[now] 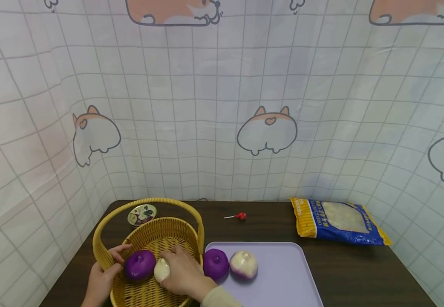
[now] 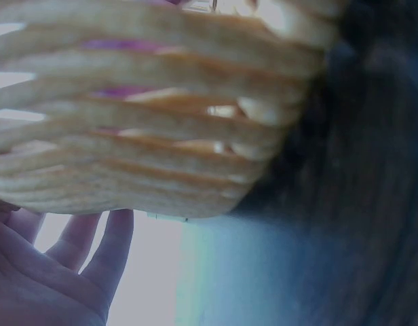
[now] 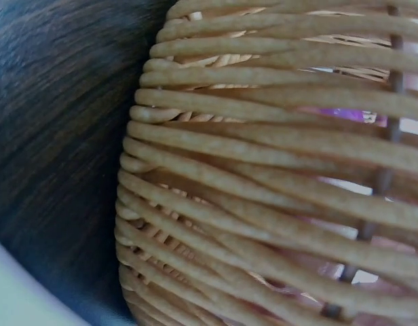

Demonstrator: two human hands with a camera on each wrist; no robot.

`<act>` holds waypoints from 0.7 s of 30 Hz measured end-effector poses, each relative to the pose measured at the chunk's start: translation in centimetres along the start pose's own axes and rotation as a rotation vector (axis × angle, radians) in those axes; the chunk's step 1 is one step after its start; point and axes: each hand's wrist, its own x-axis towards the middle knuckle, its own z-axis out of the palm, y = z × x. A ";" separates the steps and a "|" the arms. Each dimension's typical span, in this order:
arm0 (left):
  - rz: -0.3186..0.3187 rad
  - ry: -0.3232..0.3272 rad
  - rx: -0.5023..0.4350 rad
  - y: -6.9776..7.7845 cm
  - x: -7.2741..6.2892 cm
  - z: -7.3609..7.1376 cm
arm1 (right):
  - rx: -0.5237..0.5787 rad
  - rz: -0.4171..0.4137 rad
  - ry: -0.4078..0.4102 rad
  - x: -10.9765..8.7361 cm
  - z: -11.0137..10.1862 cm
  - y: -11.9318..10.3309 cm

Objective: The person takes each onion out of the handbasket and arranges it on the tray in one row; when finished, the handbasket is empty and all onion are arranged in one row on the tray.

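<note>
A yellow wicker basket [image 1: 164,224] with a tall hoop handle stands at the table's front left. My left hand [image 1: 105,273] grips its left side near the handle's foot; in the left wrist view its fingers [image 2: 110,251] lie against the woven wall. Inside sits a round purple vegetable [image 1: 140,265]. My right hand [image 1: 183,270] reaches into the basket and holds a whitish round vegetable [image 1: 162,270], partly hidden by the fingers. The right wrist view is mostly filled by the basket's woven side [image 3: 263,149].
Beside the basket, a pale lilac tray [image 1: 283,273] bears another purple vegetable [image 1: 216,263] and a white one with a purple underside [image 1: 243,265]. Farther back are a round tin [image 1: 142,214], a red lollipop [image 1: 241,216] and a blue-and-yellow pasta bag [image 1: 341,221].
</note>
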 end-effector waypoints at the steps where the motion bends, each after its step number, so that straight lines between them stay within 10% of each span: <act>1: 0.003 0.001 0.001 0.0 0.0 0.0 | -0.011 -0.007 0.002 0.0 0.0 0.0; 21: 0.008 0.033 0.098 0.3 -0.1 0.2 | 0.062 -0.016 0.064 -0.5 -0.3 0.0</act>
